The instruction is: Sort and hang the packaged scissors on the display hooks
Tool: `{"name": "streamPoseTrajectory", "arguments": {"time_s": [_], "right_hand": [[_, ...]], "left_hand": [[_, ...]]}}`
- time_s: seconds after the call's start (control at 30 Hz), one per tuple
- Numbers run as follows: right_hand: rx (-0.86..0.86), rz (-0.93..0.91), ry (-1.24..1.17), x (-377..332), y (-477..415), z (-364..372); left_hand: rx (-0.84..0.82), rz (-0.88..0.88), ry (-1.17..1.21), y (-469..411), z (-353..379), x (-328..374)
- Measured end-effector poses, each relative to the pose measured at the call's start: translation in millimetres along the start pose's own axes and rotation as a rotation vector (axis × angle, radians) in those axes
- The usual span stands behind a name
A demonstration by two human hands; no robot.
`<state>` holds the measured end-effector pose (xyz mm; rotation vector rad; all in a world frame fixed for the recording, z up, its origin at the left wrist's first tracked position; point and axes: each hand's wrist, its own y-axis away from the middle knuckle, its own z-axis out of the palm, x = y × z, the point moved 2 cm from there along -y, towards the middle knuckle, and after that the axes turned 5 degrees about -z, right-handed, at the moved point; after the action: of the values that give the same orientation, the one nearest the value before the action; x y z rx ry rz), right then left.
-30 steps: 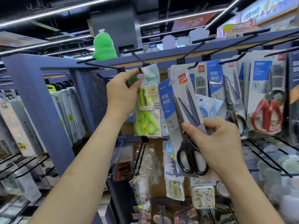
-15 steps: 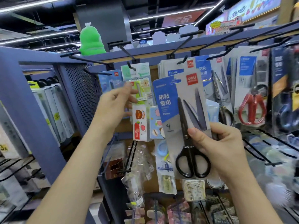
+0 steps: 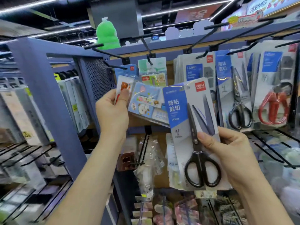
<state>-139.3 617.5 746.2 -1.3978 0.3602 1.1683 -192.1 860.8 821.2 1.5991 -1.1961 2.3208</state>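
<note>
My right hand (image 3: 227,153) grips a blue and grey pack of black scissors (image 3: 193,127) by its lower right, thumb on the front. My left hand (image 3: 112,111) pinches a small pack with a cartoon bear (image 3: 125,86) and, beside it, a light blue cartoon pack (image 3: 144,103) tilted sideways. Above them a green and white pack (image 3: 152,69) hangs on a black hook (image 3: 146,51). To the right, hooks carry a grey pack (image 3: 193,70), a pack of black scissors (image 3: 235,95) and a pack of red scissors (image 3: 274,95).
A bare hook (image 3: 113,65) sticks out left of the green pack, beside a perforated blue panel (image 3: 95,78). More black hooks (image 3: 267,153) jut out at the lower right and lower left. Small bagged goods (image 3: 146,176) hang below. A green plush (image 3: 107,36) sits on top.
My left hand let go of the green scissors pack on its hook, dropped lower and now holds the small cartoon packs, tilted. My right hand kept the black scissors pack, shifting slightly.
</note>
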Motion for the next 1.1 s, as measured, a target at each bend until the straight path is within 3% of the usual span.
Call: {"name": "streamPoseTrajectory", "arguments": {"time_s": [0.1, 0.23, 0.4, 0.8, 1.1], "right_hand": [[-0.017, -0.016, 0.088, -3.2, -1.0, -8.2], [0.092, -0.043, 0.120, -6.7, -3.5, -15.3], [0.114, -0.120, 0.221, -7.2, -11.6, -9.3], [0.116, -0.252, 0.212, -14.9, -24.7, 18.0], [0.100, -0.270, 0.242, -15.5, -27.0, 13.6]], "left_hand": [[0.046, 0.087, 0.004, -11.5, -8.9, 11.5], [0.094, 0.260, 0.066, -24.1, -26.8, 43.4], [-0.222, 0.356, -0.148, -33.0, -17.0, 75.8], [-0.326, 0.285, -0.229, -50.0, 41.5, 80.9], [-0.370, 0.020, -0.092, -55.8, 46.6, 76.8]]}}
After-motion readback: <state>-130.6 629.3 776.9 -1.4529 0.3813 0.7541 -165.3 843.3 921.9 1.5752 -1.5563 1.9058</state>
